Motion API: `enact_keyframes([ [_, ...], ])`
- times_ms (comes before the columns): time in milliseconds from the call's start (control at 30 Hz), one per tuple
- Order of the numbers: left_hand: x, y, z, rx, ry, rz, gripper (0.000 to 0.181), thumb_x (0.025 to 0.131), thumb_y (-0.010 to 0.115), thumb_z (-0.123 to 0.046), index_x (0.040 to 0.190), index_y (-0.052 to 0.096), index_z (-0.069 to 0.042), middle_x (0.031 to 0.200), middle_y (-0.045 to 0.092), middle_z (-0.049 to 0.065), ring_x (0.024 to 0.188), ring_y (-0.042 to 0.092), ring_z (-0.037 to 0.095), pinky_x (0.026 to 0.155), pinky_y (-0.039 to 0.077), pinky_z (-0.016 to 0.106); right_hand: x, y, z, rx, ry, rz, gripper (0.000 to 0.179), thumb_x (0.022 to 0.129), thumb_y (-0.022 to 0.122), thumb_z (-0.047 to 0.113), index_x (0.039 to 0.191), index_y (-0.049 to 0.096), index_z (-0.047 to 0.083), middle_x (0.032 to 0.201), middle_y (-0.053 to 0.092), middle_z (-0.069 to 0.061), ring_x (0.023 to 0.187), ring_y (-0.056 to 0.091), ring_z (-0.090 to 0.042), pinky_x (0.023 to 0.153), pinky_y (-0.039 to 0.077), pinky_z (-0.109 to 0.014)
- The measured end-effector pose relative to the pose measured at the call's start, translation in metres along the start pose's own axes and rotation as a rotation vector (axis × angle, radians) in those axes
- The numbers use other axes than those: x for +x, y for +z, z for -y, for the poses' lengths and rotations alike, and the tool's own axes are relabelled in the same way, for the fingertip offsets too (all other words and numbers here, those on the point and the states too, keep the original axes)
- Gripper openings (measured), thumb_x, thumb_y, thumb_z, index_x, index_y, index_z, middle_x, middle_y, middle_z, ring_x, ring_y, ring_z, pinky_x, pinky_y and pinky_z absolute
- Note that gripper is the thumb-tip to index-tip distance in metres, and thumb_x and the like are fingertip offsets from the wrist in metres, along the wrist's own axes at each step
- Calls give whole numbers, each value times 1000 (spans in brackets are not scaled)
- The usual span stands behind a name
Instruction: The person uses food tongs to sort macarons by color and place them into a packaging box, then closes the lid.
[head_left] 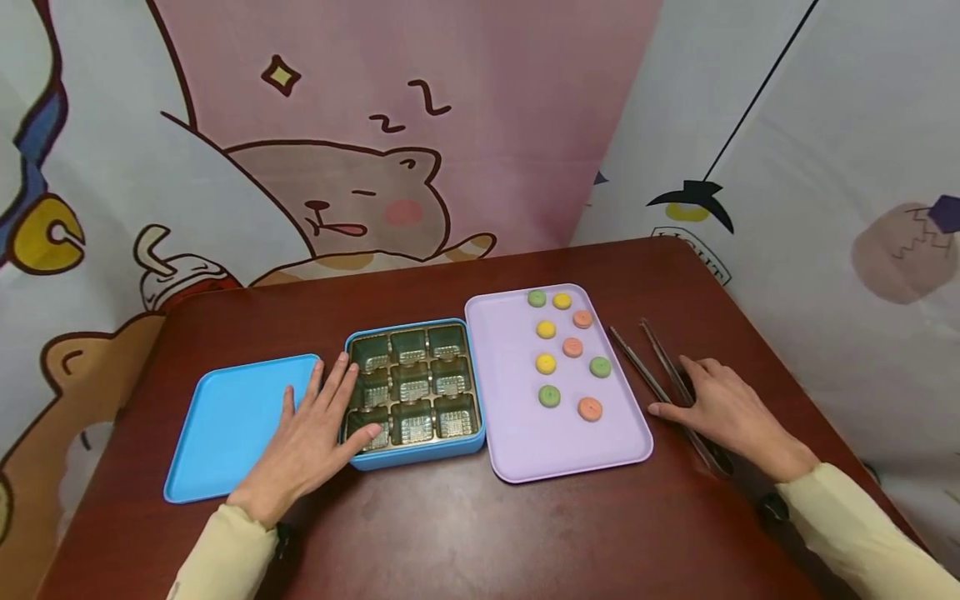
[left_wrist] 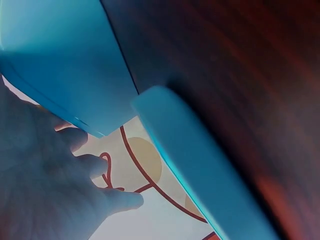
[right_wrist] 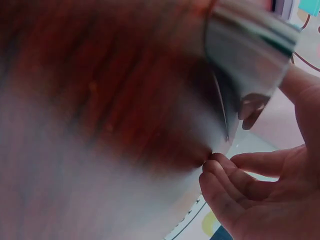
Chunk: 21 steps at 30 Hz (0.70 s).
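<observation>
My left hand (head_left: 307,437) rests at the left edge of a blue box (head_left: 420,454), fingers spread and thumb over its front left corner. A gold plastic insert with several square compartments (head_left: 411,383) lines the box. On the right, my right hand (head_left: 731,412) is over metal tongs (head_left: 641,367), thumb on one side and fingers on the other. The tong arms stand apart. In the right wrist view, the fingertips (right_wrist: 215,167) are down by the table beside the tongs (right_wrist: 250,50); no firm grip shows.
A blue lid (head_left: 240,425) lies left of the box. Against the box's right side, a lilac tray (head_left: 510,433) carries several small round macaron-like pieces, yellow (head_left: 546,363), green (head_left: 549,396) and orange (head_left: 590,409). A cartoon-printed cloth (head_left: 525,167) hangs behind the brown table (head_left: 450,533).
</observation>
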<state>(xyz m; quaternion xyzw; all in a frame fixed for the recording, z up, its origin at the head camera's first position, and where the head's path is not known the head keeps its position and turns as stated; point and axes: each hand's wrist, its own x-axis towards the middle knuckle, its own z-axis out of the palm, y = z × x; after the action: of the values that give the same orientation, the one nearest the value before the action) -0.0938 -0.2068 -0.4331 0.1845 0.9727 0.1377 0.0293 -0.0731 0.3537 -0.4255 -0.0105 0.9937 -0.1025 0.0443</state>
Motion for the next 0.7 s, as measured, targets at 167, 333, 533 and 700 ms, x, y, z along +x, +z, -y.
enact_keyframes([
  [167, 0, -1, 0, 1, -7, 7, 97, 98, 51, -69, 167, 18, -9, 174, 5, 9, 158, 4, 43, 115, 6, 77, 0, 1, -1, 15, 0, -1, 103, 80, 85, 54, 137, 47, -23, 123, 51, -45, 105, 55, -55, 87, 50, -69],
  [333, -1, -1, 1, -3, -6, -1, 97, 99, 51, -68, 167, 16, -9, 174, 5, 9, 158, 4, 42, 115, 7, 77, 4, 1, -2, 64, -5, 19, 93, 81, 87, 44, 135, 50, -22, 115, 54, -37, 91, 57, -41, 77, 56, -60],
  [533, -1, -2, 1, -3, 4, -12, 96, 99, 51, -67, 167, 17, -9, 174, 6, 9, 158, 5, 43, 115, 8, 77, 9, -4, -10, 74, -23, 34, 91, 81, 88, 42, 136, 51, -20, 116, 56, -36, 92, 58, -40, 78, 56, -59],
  [700, -1, -1, 0, -14, 5, -6, 95, 99, 51, -67, 167, 18, -9, 174, 6, 8, 158, 5, 43, 115, 8, 77, 11, -7, -22, 93, -57, 36, 89, 81, 89, 39, 138, 51, -18, 121, 56, -36, 98, 60, -44, 84, 53, -62],
])
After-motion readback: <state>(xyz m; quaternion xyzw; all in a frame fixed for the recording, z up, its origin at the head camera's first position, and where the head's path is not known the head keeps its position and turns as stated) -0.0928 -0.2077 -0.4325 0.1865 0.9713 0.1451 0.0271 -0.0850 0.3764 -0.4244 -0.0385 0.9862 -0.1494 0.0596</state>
